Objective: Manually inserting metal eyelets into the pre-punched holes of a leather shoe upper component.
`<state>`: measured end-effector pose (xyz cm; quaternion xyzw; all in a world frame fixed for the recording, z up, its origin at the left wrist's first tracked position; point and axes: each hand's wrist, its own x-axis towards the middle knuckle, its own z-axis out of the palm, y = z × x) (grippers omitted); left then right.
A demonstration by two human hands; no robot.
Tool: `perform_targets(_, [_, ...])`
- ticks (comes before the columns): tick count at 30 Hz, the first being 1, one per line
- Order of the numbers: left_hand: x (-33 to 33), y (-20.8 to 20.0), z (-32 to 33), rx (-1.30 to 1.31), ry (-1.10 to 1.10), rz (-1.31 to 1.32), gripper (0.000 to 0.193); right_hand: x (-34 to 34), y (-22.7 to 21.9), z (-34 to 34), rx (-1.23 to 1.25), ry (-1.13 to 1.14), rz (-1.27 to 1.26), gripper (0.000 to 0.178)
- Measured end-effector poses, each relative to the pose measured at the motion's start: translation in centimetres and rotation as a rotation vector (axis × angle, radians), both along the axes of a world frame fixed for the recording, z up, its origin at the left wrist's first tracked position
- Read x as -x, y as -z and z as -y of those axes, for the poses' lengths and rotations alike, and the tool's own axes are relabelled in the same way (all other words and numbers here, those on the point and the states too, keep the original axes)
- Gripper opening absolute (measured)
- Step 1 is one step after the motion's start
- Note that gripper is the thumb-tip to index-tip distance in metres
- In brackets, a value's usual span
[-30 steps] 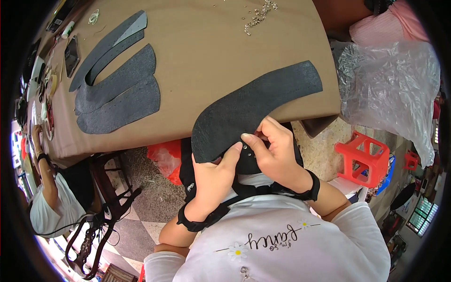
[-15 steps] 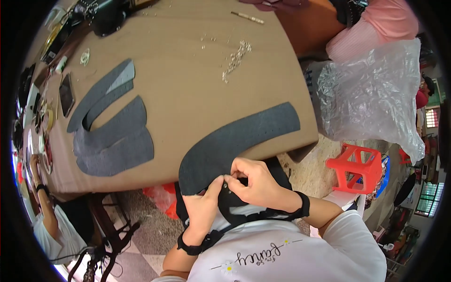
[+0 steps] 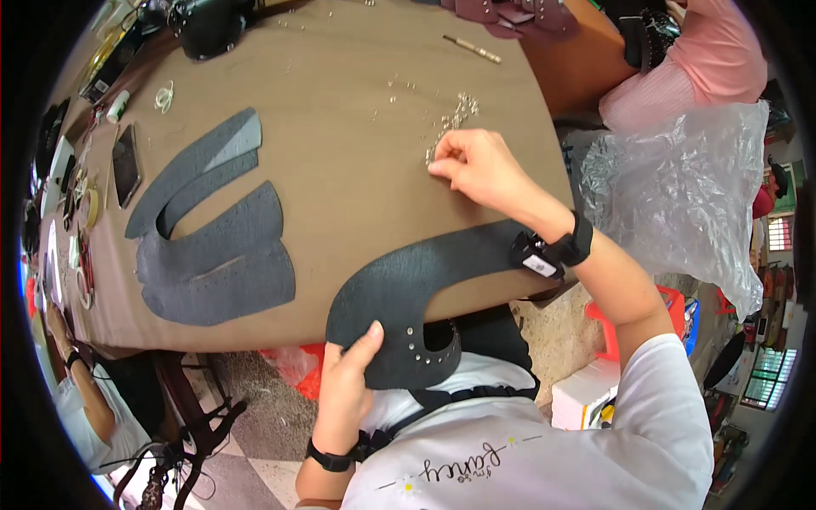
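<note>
A curved dark grey leather-like piece [image 3: 382, 293] lies partly on the table and hangs over its near edge. Small silver studs [image 3: 411, 346] line the cutout at its near end. My left hand [image 3: 350, 374] grips this piece at its left edge, thumb on top. Over the table, my right hand [image 3: 480, 166] has its fingertips pinched together at the pile of loose silver studs [image 3: 459, 110]. Whatever is between those fingertips is too small to make out. My right forearm and wristband cover the far right end of the piece.
More grey pieces [image 3: 217, 246] lie at the table's left, near a phone [image 3: 127, 166] and a white cord coil [image 3: 165, 97]. A pen-like tool [image 3: 472, 48] rests at the back. Clear plastic [image 3: 671, 187] and a red stool [image 3: 602, 327] are right; another person [image 3: 85, 408] sits left.
My right hand has left the near end of the curved piece and moved up and right to the stud pile. My left hand keeps hold, and the studded near end now shows.
</note>
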<state>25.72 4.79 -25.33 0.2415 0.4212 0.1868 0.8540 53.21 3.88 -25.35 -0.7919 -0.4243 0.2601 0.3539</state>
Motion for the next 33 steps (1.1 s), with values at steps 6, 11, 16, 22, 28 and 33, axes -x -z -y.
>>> perform_targets(6, [0.0,1.0,-1.6,0.187,0.082,0.025,0.037,-0.5,1.6,0.1,-0.03,-0.168,0.429,0.009])
perform_targets(11, [-0.4,1.2,-1.1,0.18,0.024,0.036,0.033,2.1,-1.5,3.6,-0.061,-0.188,0.144,0.008])
perform_targets(16, [-0.9,1.1,-0.1,0.153,-0.092,0.012,0.021,10.5,-1.3,8.8,-0.327,-0.2,-0.095,0.007])
perform_targets(22, [-1.1,0.5,0.8,0.094,-0.09,0.008,0.019,13.9,2.3,9.8,-0.476,-0.014,0.158,0.014])
perform_targets(28, [-1.9,0.5,1.5,-0.174,0.004,0.015,0.031,14.5,2.7,9.6,-0.518,0.06,0.136,0.015])
perform_targets(33, [-1.8,0.8,1.9,-0.259,0.001,-0.026,0.022,14.8,2.9,9.6,-0.502,0.109,0.049,0.014])
